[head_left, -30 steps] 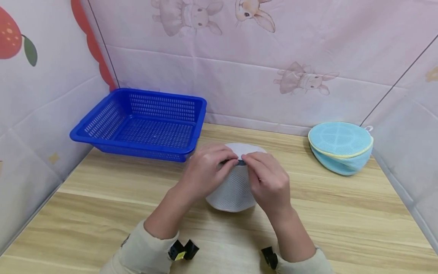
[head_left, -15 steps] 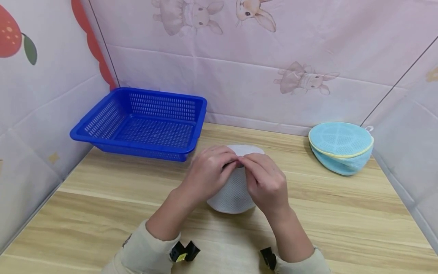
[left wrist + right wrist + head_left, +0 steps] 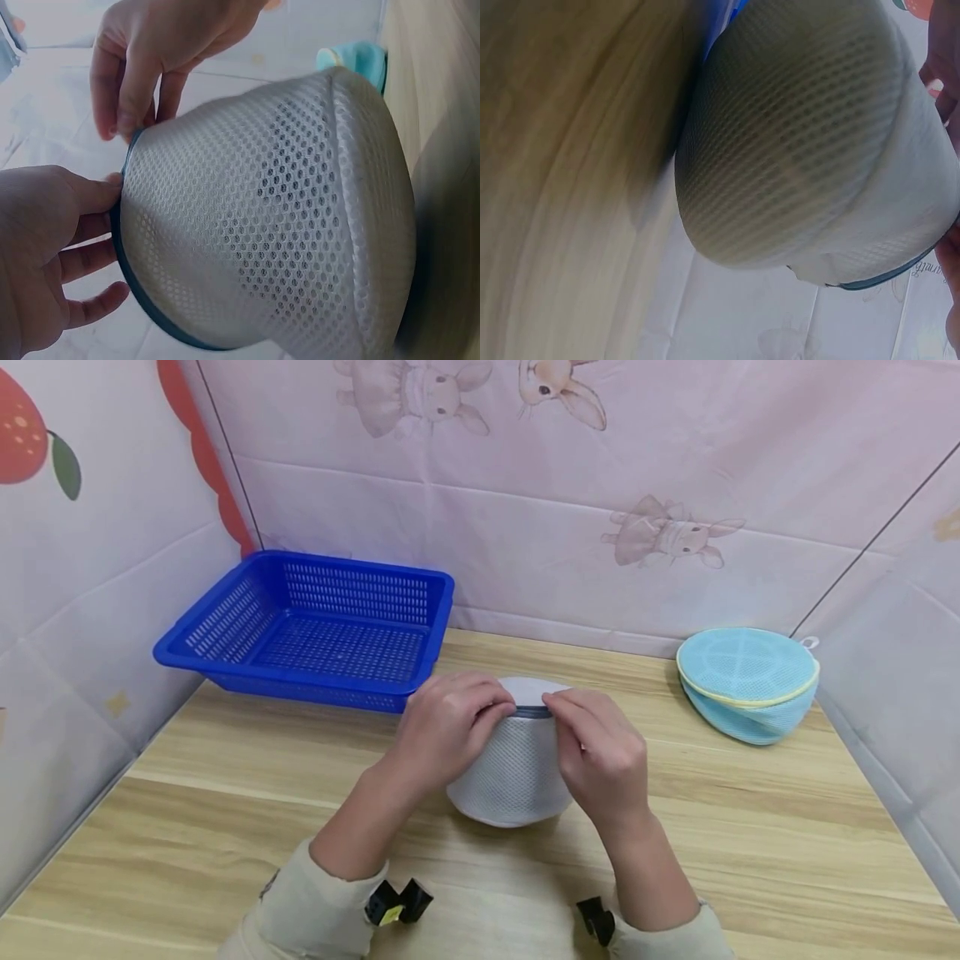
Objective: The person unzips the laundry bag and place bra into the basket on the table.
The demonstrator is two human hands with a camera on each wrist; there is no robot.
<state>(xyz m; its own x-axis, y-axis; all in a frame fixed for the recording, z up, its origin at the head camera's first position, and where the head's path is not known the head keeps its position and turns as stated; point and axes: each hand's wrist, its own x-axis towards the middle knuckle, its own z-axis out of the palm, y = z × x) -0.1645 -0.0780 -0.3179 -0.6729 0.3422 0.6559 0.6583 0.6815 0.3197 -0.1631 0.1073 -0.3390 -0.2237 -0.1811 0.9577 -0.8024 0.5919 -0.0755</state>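
A white mesh laundry bag (image 3: 510, 768), rounded like a drum, stands on the wooden table in front of me. A dark blue-grey zipper band (image 3: 531, 712) runs along its top edge. My left hand (image 3: 450, 727) pinches this band at its left part with thumb and forefinger. At the right part, my right hand (image 3: 606, 756) pinches the same band, a short gap from the left fingertips. In the left wrist view, dark patches show through the mesh of the bag (image 3: 247, 210). The right wrist view shows its bottom and side from low down.
An empty blue plastic basket (image 3: 300, 672) with slotted walls stands at the back left. At the back right sits a light blue mesh bag (image 3: 746, 668) with yellow trim and a white loop. Patterned cloth walls (image 3: 510, 552) enclose the table (image 3: 225, 827) at the back and sides.
My hands first came together until the fingertips met over the band, then drew apart. More of the zipper band shows between them now. The bag stays in about the same place.
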